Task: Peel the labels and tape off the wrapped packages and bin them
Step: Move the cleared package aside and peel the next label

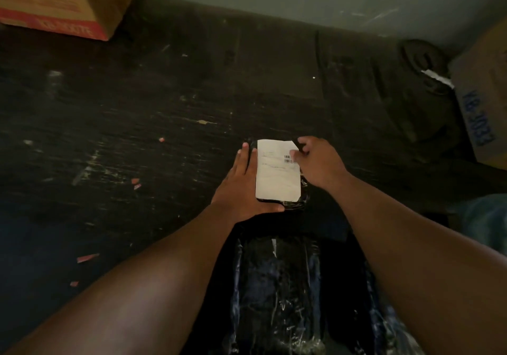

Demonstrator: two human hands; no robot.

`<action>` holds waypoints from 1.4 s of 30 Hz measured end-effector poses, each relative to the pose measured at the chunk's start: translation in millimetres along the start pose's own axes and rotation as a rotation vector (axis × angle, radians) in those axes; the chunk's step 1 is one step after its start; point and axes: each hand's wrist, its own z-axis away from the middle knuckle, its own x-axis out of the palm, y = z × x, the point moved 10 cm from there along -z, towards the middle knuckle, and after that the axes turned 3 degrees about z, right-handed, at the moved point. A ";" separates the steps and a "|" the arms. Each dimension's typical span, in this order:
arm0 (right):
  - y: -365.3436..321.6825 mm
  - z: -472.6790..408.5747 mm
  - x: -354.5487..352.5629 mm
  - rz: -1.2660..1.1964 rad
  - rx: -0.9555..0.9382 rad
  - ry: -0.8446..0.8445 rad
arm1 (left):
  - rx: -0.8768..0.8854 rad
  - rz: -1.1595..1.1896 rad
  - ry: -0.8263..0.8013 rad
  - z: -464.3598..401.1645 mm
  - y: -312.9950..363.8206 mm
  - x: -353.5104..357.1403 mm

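The black parcel [295, 203] with a white label [277, 176] is lying on the dark scratched surface [164, 102]. The left hand [241, 184] is pressing flat along its left side, grip open with straight fingers. The right hand [318, 162] is pinching its far right corner, fingers curled.

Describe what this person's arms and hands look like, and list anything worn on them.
Both are bare. The left hand and right hand wear no gloves, and no ring shows in the dim light. The left forearm and right forearm are uncovered as far as the picture's lower edge: no sleeve, watch or bracelet in view.
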 end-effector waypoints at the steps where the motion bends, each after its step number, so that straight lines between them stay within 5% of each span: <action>1: 0.1 -6.1 2.1 0.022 0.003 -0.002 | -0.002 0.015 0.011 0.0 -1.1 1.0; 16: -10.5 -26.0 5.9 -0.001 -0.010 0.140 | -0.011 0.115 0.081 -2.0 -3.0 1.7; 42: -12.9 22.6 -8.0 -0.108 -0.169 0.043 | -0.046 0.218 0.061 4.2 -1.7 -0.6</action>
